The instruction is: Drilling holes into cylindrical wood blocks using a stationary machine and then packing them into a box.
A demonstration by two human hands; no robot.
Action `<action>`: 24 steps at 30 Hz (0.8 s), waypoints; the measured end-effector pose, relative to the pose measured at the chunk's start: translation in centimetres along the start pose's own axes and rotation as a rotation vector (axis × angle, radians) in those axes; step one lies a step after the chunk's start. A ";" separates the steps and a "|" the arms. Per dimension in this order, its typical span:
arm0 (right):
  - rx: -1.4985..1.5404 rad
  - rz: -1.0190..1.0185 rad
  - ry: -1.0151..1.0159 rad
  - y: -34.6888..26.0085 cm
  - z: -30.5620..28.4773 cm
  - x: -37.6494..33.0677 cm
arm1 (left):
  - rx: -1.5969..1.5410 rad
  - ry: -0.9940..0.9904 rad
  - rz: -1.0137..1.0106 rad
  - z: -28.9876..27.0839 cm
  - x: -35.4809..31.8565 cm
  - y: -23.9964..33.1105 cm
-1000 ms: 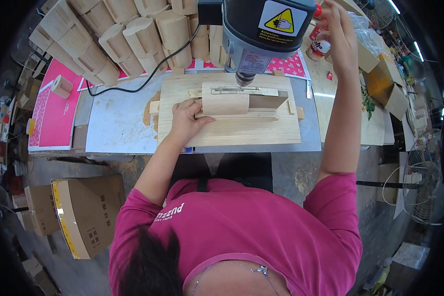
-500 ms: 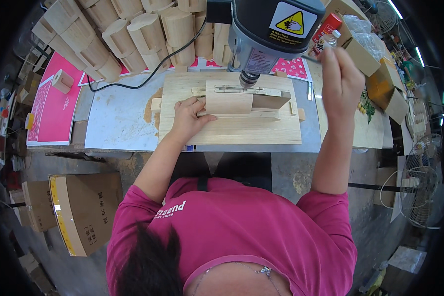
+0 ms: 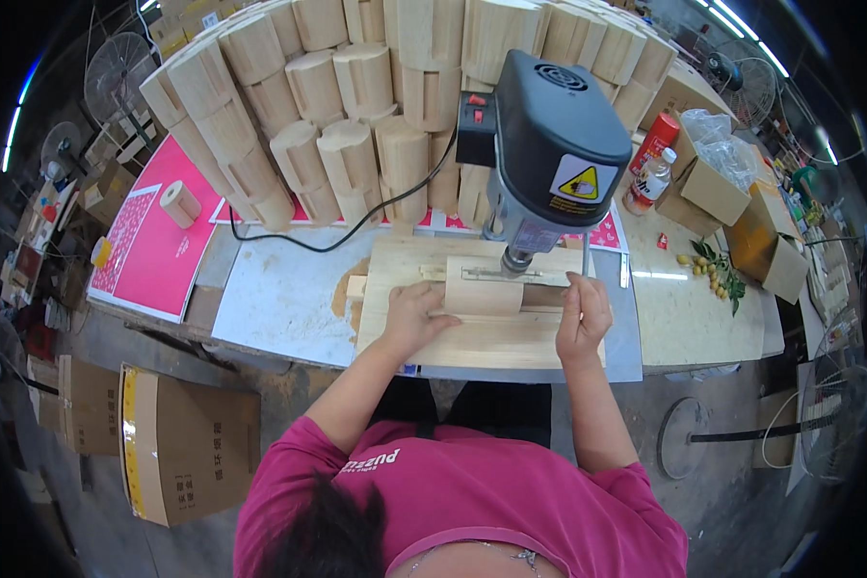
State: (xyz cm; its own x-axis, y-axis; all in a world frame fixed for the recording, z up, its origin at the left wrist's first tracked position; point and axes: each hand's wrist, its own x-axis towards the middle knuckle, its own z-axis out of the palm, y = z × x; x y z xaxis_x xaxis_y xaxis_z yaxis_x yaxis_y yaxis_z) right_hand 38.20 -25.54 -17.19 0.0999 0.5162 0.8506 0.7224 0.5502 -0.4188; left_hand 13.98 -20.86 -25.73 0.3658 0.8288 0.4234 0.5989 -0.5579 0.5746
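Observation:
A bench drill press [image 3: 564, 135] with a dark housing stands over a flat wooden board [image 3: 472, 349]. Under its chuck [image 3: 517, 260] lies a rounded pale wooden block [image 3: 482, 301] with a slotted strip along its top. My left hand [image 3: 416, 316] grips the block's left end, its thumb along the near side. At the right, my right hand [image 3: 585, 316] is closed round the lower end of the press's metal feed lever [image 3: 586, 256], which points down toward me. Whether the drill bit touches the block I cannot tell.
Rows of stacked wooden blocks [image 3: 352, 159] stand behind the press. A black power cord [image 3: 356, 231] crosses the bench at left, near a pink printed sheet [image 3: 178, 241]. To the right are a bottle [image 3: 648, 183], an open carton [image 3: 708, 197] and a sprig of small yellow fruit [image 3: 718, 273].
My right hand has come down from high at the right, pulling the feed lever down and toward me. My left hand stays on the block. The whole view has shifted, showing more of the stacks.

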 end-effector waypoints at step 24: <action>-0.199 0.235 -0.222 -0.1 -2.5 18.1 | -0.039 0.021 0.007 2.7 1.9 2.7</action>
State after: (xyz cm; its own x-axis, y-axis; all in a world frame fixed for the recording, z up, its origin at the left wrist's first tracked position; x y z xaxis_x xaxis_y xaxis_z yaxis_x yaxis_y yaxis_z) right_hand 41.66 -17.87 -1.01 0.1444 0.7547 0.6399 0.8184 0.2724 -0.5060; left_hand 18.23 -20.64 -25.25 0.3546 0.8242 0.4415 0.5682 -0.5650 0.5983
